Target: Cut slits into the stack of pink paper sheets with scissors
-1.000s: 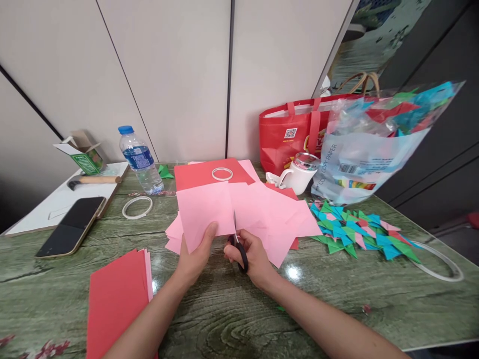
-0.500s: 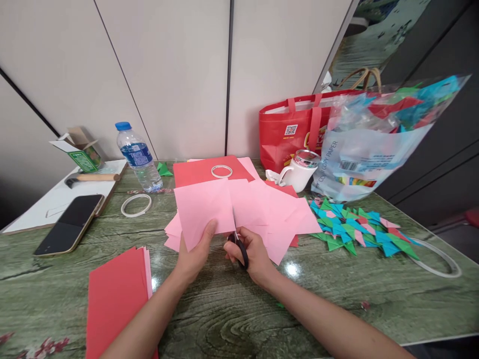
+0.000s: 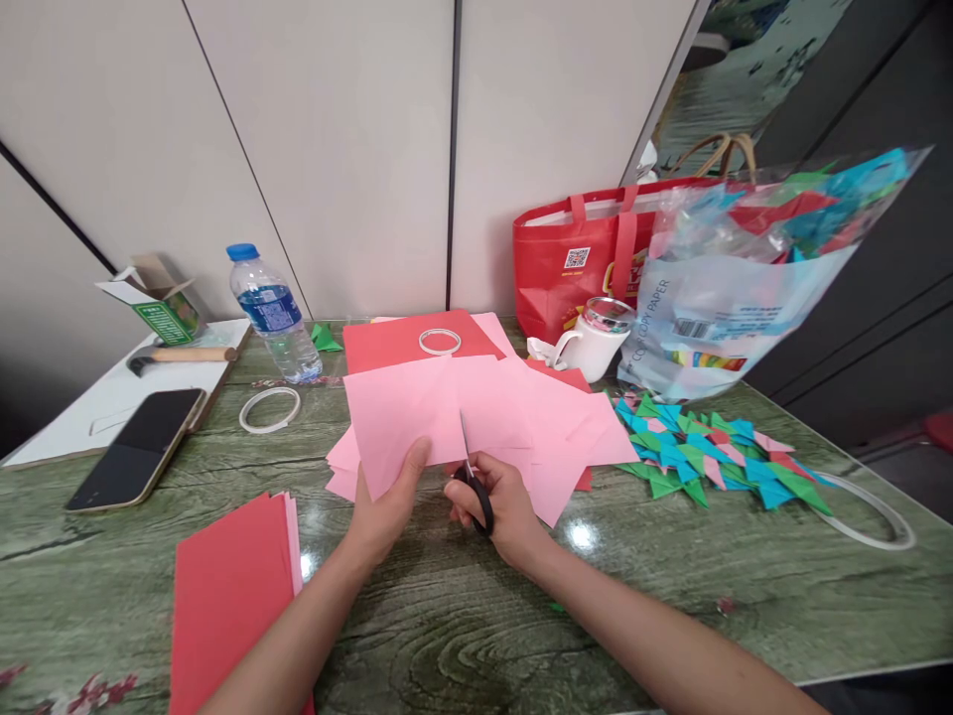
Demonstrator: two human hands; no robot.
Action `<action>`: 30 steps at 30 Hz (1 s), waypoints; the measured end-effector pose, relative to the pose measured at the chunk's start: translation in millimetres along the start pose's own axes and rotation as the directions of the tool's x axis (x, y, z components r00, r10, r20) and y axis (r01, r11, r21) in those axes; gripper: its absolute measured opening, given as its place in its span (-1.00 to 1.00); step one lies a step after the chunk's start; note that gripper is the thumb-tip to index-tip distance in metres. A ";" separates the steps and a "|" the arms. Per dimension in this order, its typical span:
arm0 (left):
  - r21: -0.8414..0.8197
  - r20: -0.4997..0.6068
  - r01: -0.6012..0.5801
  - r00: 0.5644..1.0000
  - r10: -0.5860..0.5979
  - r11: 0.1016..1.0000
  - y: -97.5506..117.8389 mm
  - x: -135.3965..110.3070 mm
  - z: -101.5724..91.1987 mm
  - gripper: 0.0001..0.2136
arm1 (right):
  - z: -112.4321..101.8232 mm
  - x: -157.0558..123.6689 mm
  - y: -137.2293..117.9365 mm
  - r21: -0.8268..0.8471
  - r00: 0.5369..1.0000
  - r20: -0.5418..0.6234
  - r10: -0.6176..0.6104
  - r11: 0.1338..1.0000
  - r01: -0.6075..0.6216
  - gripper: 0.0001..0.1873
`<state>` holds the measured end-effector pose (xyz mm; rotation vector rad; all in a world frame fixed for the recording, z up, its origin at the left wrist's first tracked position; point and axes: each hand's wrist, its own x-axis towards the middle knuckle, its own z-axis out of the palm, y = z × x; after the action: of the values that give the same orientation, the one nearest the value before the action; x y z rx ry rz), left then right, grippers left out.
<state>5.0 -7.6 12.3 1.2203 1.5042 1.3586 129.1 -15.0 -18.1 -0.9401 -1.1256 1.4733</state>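
Note:
My left hand point(image 3: 391, 501) is closed on a sheet of pink paper point(image 3: 402, 417), thumb on top and fingers hidden beneath. In my right hand point(image 3: 502, 501) is a pair of scissors point(image 3: 476, 497) with black handles. Their blades lie at the right edge of the held sheet and point away from me. I cannot tell how far any cut runs. Behind and to the right, loose pink sheets point(image 3: 566, 427) lie overlapping. Red paper point(image 3: 387, 338) is under them at the back, with a tape roll point(image 3: 440, 342) on it.
To the left stand a water bottle point(image 3: 274, 313), another tape roll point(image 3: 269, 409), a phone point(image 3: 138, 447) and a sickle-like tool point(image 3: 183, 354). A red paper stack point(image 3: 230, 596) lies front left. At right are folded paper pieces point(image 3: 700, 452), a mug point(image 3: 600, 343), a red bag point(image 3: 555, 268) and a plastic bag point(image 3: 715, 318).
The scissor blades look slightly more closed at the sheet's edge. Both hands hold nearly the same place, and the whole view has shifted very slightly.

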 end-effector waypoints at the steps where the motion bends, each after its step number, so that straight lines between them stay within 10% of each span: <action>1: 0.001 -0.001 -0.002 1.000 0.002 1.000 0.2 0.1 0.1 -0.68 | 0.2 -0.1 -0.1 0.000 1.000 0.003 -0.001 1.000 0.001 -0.79; 18: -0.068 -0.070 0.014 0.997 -0.019 0.998 -4.6 6.4 2.9 -0.63 | -8.1 10.3 0.7 0.073 0.994 -0.104 -0.027 0.997 0.034 -0.77; 30: 0.234 0.351 -0.041 0.935 -0.045 0.971 -8.1 13.4 2.2 -0.70 | -12.3 14.0 -3.6 -0.026 0.917 -0.379 -0.124 0.992 0.123 -0.66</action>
<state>2.3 6.1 4.8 1.5215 1.4316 0.9093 139.2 1.1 -17.9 -1.0813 -0.8813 1.1253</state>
